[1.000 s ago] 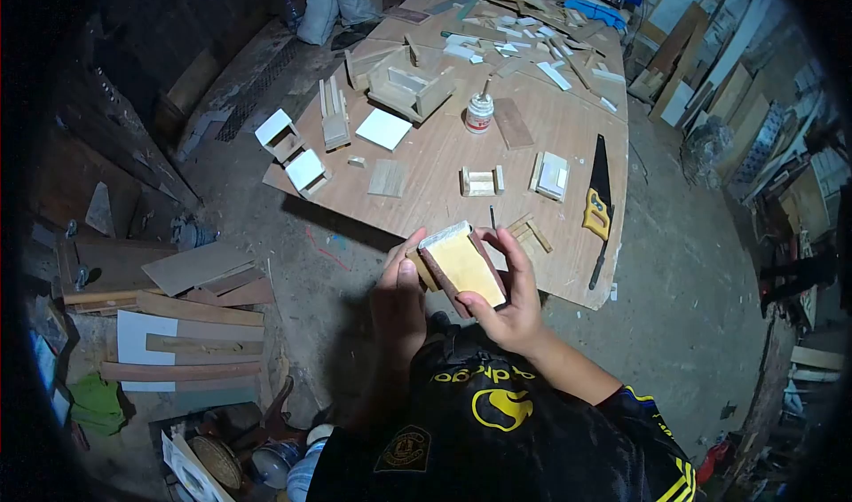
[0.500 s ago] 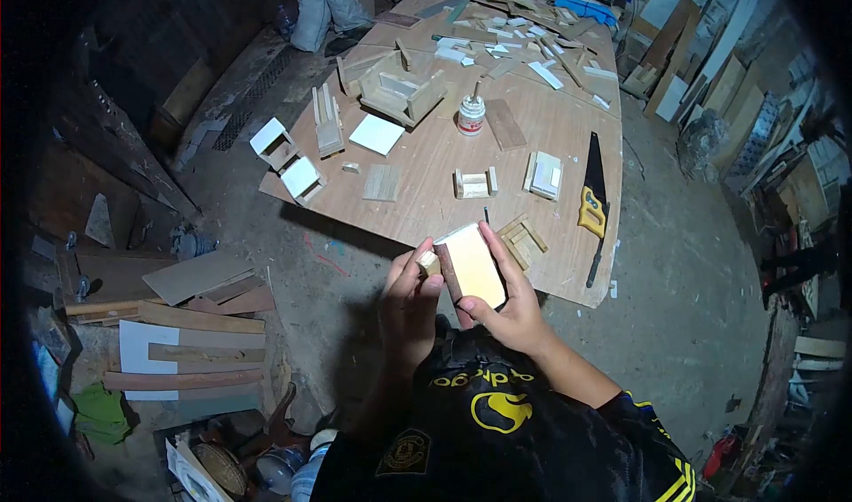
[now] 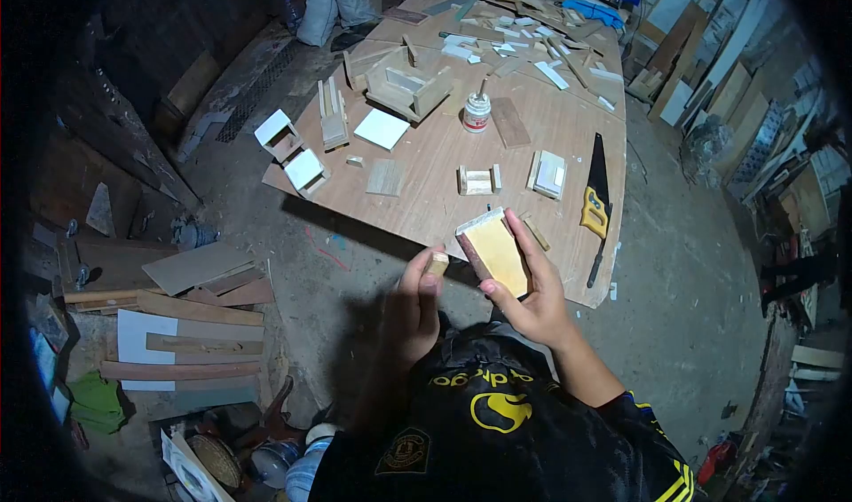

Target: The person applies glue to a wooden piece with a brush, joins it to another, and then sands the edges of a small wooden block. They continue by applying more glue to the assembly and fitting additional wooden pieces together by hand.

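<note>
Between the fingers and thumb of my left hand point(image 3: 417, 305) is a small wooden block point(image 3: 436, 263). My right hand point(image 3: 535, 294) grips a flat rectangular piece point(image 3: 497, 252) with a pale yellow face, a whitish top edge and a dark brown left side. The block and the piece are apart. Just beyond my right hand, a small wooden frame point(image 3: 536, 233) lies partly hidden on the table. A small U-shaped wooden piece point(image 3: 479, 181) stands farther back.
On the table point(image 3: 417, 213) are a white jar point(image 3: 477, 113), a handsaw point(image 3: 595, 187) with a yellow handle, a white-topped stack point(image 3: 548, 174), wooden boxes point(image 3: 408, 85) and many offcuts at the far end. Boards point(image 3: 191, 347) lie on the floor at left.
My hands have moved apart. The yellow-faced piece has shifted right with my right hand, away from the block in my left. The view has shifted slightly.
</note>
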`<state>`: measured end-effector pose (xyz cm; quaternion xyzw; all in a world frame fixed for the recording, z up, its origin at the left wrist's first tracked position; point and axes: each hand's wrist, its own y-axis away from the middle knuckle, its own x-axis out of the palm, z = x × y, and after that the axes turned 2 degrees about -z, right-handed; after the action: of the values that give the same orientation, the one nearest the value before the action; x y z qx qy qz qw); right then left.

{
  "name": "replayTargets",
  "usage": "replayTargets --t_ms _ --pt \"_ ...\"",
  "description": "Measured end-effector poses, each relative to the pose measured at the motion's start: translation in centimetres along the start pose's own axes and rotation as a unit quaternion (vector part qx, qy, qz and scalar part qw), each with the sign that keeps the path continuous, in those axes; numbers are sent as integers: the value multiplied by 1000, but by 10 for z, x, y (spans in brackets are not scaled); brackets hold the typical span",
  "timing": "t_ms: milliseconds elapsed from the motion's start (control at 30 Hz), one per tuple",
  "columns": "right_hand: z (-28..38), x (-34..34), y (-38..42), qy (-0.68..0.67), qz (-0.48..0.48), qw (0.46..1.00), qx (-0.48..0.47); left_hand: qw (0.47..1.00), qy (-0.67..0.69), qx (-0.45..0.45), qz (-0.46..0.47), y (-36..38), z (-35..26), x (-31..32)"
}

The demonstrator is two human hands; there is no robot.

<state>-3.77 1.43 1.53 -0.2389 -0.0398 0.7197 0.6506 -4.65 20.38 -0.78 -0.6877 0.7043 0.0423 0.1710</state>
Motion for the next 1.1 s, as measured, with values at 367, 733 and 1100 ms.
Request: replayTargets --t_ms 367,733,1100 --pt "24 -11 -9 128 107 984 -57 999 -7 42 1 3 2 -1" --pt "33 -13 -5 118 98 986 -70 999 49 -6 17 11 5 3" --pt "28 -18 -15 19 -14 997 -68 993 101 -39 -45 26 -1 9"
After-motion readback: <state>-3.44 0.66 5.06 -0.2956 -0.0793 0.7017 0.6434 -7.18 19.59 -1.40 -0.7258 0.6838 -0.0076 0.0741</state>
